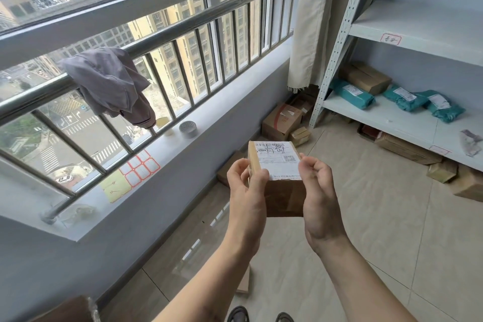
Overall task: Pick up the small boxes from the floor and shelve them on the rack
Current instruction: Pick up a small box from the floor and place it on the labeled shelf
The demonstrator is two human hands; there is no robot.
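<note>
I hold a small brown cardboard box [283, 192] with a white shipping label in front of me, above the floor. My left hand [247, 195] grips its left side and my right hand [317, 192] grips its right side. The white metal rack [386, 119] stands at the right; its lower shelf carries teal parcels [351, 93] and a brown box [368, 77]. More small boxes lie on the floor by the wall [281, 121] and near the rack's foot [441, 171].
A window sill [183, 138] with a railing runs along the left, with a grey cloth [109, 83] draped over the rail and a round tin [188, 128] on the sill. A beige curtain [311, 21] hangs beside the rack. Tiled floor lies ahead.
</note>
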